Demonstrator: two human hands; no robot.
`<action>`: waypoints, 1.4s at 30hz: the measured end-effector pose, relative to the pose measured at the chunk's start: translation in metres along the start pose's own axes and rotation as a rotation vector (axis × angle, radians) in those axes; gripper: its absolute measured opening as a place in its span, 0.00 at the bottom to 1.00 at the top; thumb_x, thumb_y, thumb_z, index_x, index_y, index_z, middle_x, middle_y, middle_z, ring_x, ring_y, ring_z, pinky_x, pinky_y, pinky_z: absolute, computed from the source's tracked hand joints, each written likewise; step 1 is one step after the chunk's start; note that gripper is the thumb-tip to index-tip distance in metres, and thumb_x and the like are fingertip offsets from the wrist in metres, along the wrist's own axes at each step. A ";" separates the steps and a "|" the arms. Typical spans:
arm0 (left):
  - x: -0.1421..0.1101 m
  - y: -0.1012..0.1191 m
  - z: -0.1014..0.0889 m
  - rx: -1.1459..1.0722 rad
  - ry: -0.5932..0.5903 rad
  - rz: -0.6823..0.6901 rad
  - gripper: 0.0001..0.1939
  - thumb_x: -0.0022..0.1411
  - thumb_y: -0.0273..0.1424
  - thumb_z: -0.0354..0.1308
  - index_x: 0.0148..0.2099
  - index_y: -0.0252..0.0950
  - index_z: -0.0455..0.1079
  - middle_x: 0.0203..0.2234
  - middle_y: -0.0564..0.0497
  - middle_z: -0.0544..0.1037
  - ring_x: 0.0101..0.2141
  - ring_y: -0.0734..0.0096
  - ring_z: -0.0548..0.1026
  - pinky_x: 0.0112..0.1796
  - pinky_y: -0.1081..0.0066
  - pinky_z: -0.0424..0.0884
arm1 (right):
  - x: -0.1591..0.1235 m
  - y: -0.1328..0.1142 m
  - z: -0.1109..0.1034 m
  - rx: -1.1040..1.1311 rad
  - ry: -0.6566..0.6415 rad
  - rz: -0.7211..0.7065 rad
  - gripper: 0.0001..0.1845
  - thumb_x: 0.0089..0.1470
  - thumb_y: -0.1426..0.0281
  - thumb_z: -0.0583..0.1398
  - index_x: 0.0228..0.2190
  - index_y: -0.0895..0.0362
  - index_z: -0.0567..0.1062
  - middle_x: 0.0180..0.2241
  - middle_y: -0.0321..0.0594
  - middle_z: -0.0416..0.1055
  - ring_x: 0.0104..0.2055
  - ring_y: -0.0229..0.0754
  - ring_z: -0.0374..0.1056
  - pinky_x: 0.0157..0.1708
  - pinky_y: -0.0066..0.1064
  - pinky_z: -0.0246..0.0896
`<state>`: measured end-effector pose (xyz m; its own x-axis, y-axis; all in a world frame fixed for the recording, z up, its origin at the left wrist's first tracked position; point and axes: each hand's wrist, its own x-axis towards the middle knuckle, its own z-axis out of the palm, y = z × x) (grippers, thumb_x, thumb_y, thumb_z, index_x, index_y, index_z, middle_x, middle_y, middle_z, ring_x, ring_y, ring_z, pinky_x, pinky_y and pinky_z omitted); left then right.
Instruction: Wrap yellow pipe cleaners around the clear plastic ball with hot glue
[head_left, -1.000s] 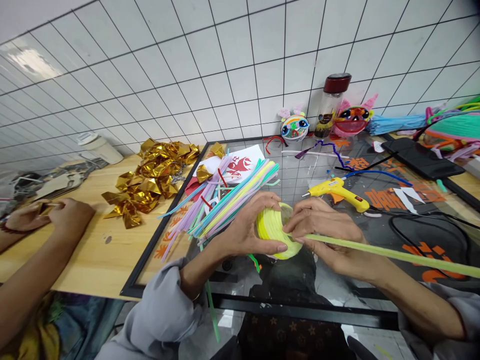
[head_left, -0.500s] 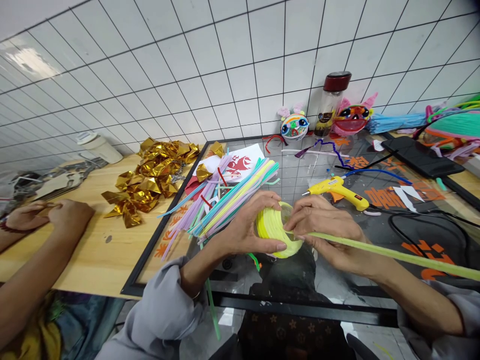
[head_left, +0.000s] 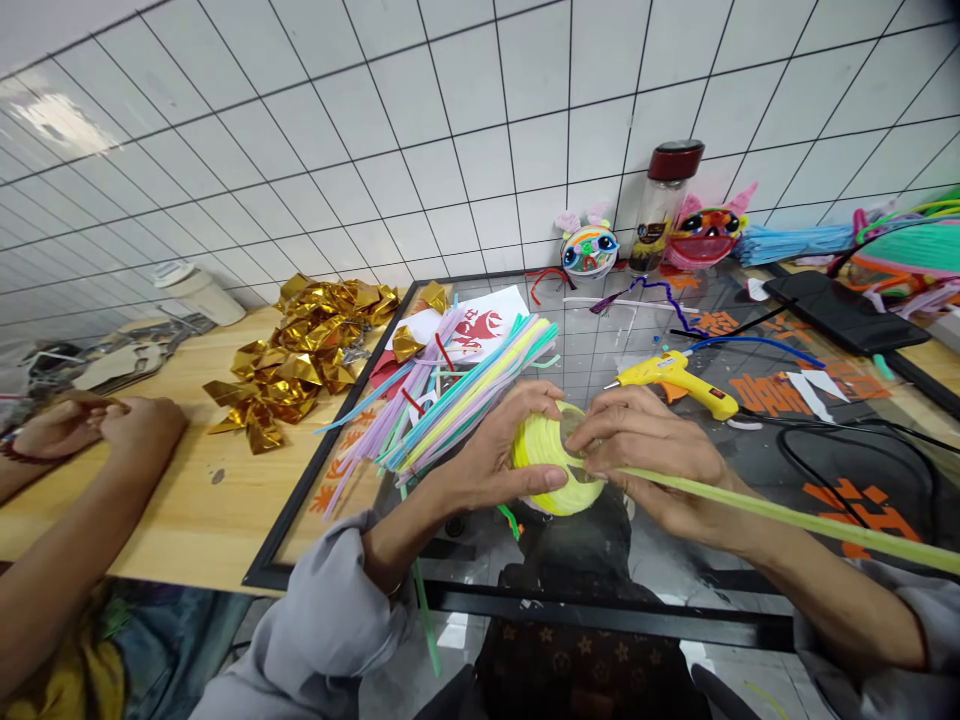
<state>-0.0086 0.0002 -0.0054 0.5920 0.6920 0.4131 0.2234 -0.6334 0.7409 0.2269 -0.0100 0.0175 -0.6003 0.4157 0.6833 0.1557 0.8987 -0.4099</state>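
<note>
My left hand grips a round yellow form wound with fuzzy stems, thumb across its near side and fingers behind it. A light yellow-green pipe cleaner is pinched in my right hand at the form's open right side; its long tail runs off to the right over the forearm. My right fingertips cover where the pipe cleaner meets the form. Just left of the form lies a bundle of pastel pipe cleaners. Behind my right hand rests a yellow glue gun.
At the left, another person's hands work near a heap of gold foil pieces. Along the wall stand a lidded bottle, a white decorated head and a pink one. A black phone and cables lie right.
The yellow form has turned slightly in my left hand, and my left thumb has shifted a little left. My right fingers have moved slightly at its edge. The other person's hands have shifted a little.
</note>
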 end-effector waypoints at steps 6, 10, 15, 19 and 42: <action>0.000 0.001 0.003 -0.060 0.039 -0.039 0.21 0.69 0.53 0.51 0.51 0.42 0.63 0.56 0.43 0.68 0.58 0.56 0.67 0.60 0.52 0.62 | -0.002 0.001 0.002 -0.016 -0.001 0.003 0.08 0.64 0.76 0.56 0.36 0.54 0.74 0.40 0.41 0.77 0.48 0.44 0.68 0.52 0.41 0.62; 0.001 0.004 0.006 -0.068 0.074 -0.089 0.21 0.69 0.53 0.50 0.49 0.42 0.63 0.55 0.43 0.70 0.57 0.56 0.68 0.60 0.52 0.63 | -0.002 0.001 0.004 -0.023 0.001 0.005 0.08 0.64 0.77 0.57 0.36 0.54 0.74 0.41 0.41 0.77 0.48 0.44 0.68 0.51 0.40 0.62; 0.002 0.007 0.008 -0.079 0.108 -0.087 0.19 0.69 0.51 0.52 0.48 0.41 0.63 0.53 0.43 0.70 0.56 0.58 0.69 0.59 0.53 0.65 | -0.002 0.000 0.005 -0.026 0.003 -0.001 0.07 0.63 0.77 0.58 0.37 0.54 0.74 0.41 0.41 0.76 0.48 0.43 0.68 0.50 0.40 0.62; 0.003 0.009 0.009 -0.075 0.125 -0.108 0.15 0.69 0.46 0.53 0.47 0.40 0.64 0.52 0.43 0.71 0.55 0.58 0.70 0.59 0.53 0.65 | -0.002 0.000 0.005 -0.027 0.004 0.009 0.07 0.64 0.75 0.58 0.36 0.54 0.75 0.41 0.41 0.77 0.48 0.43 0.68 0.50 0.39 0.62; 0.003 0.007 0.013 -0.109 0.184 -0.110 0.06 0.66 0.34 0.57 0.44 0.40 0.66 0.54 0.44 0.73 0.57 0.58 0.71 0.59 0.53 0.64 | -0.002 -0.002 0.007 -0.005 0.023 0.014 0.07 0.62 0.78 0.59 0.36 0.55 0.75 0.42 0.42 0.76 0.50 0.44 0.67 0.51 0.42 0.61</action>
<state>0.0048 -0.0069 -0.0062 0.4149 0.8129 0.4088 0.1881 -0.5162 0.8355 0.2229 -0.0142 0.0128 -0.5795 0.4316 0.6914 0.1684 0.8934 -0.4165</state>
